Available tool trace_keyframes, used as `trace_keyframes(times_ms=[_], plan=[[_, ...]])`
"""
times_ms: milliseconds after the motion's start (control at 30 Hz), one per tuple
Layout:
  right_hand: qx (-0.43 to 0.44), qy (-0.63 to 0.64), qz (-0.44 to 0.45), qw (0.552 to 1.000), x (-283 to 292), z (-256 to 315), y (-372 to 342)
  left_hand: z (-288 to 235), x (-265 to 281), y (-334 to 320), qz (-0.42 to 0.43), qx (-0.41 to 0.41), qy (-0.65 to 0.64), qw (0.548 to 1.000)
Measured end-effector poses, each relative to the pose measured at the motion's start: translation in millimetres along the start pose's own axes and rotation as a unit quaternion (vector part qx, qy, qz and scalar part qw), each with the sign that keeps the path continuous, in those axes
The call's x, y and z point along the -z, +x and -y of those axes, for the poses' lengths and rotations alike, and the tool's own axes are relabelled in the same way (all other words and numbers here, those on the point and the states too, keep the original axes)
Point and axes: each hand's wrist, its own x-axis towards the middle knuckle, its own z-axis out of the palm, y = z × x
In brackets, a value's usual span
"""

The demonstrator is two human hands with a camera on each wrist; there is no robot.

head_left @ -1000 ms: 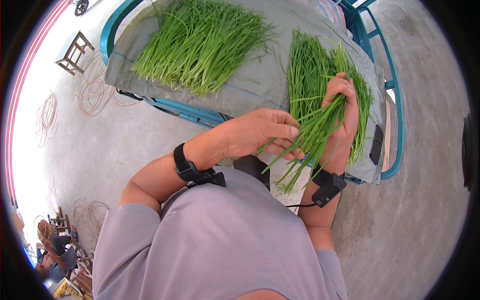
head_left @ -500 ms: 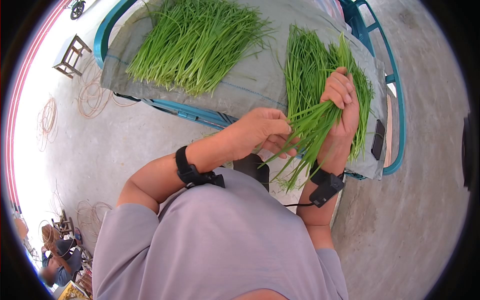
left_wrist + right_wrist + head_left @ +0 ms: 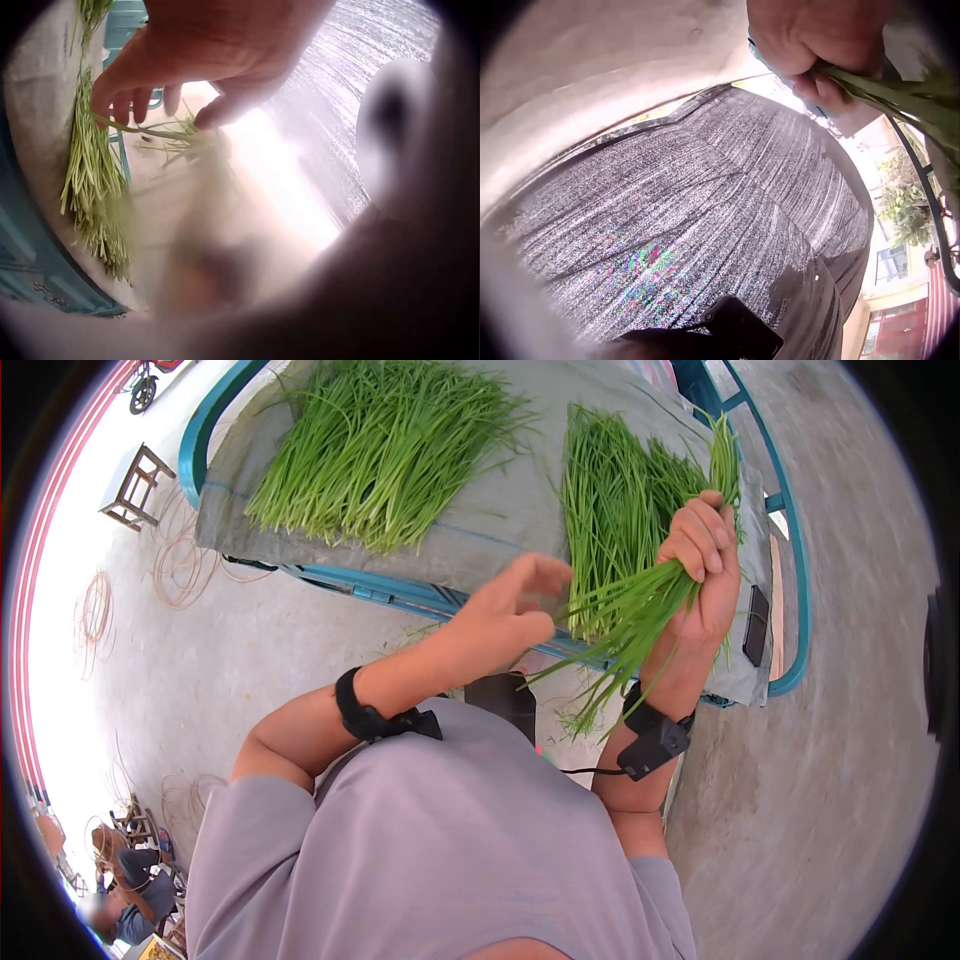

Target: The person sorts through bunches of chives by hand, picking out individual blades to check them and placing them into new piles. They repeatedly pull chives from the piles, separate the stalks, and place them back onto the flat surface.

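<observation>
In the head view my right hand [image 3: 705, 560] grips a small bunch of garlic chives [image 3: 645, 610], its fingers curled round the middle. The leaf ends fan out toward my body and to the left. Just left of those ends my left hand [image 3: 500, 610] hovers, thumb and fingers apart. A thin green blade [image 3: 124, 127] crosses in front of those fingers in the left wrist view. Beyond the right hand a heap of chives [image 3: 605, 500] lies on a grey sheet [image 3: 520, 490]. In the right wrist view, green leaves [image 3: 885, 94] come out from the curled fingers.
A larger heap of chives [image 3: 385, 450] lies at the left of the sheet. A blue-green metal rail [image 3: 797, 600] frames the cart, with a black phone [image 3: 757, 625] near the right edge. On the floor stand a stool [image 3: 137, 485] and coiled strands [image 3: 180, 565]. A seated person [image 3: 140, 890] is lower left.
My left hand has drawn back left, away from the bunch's leaf ends, and its thumb and fingers have parted. My right hand has shifted slightly right, still gripping the bunch.
</observation>
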Motion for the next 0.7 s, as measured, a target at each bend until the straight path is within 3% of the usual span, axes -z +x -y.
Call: trace_keyframes(times_ms=[100, 200, 400, 700], plan=[[0.013, 0.000, -0.004, 1.000, 1.4, -2.3, -2.7, -6.9, -7.3, -3.2, -0.064, -0.202, 0.136, 0.968], [0.019, 0.005, -0.016, 1.000, 4.7, -5.0, -4.7, -8.3, -15.1, 0.6, -0.094, -0.323, 0.321, 0.886], [0.022, -0.009, -0.012, 1.000, 3.6, -9.3, -8.7, -2.6, -22.8, 10.2, -0.070, -0.281, 0.341, 0.894], [0.019, -0.005, -0.029, 0.999, 5.4, -12.9, -13.4, 1.9, -25.5, 13.4, -0.060, -0.300, 0.300, 0.903]])
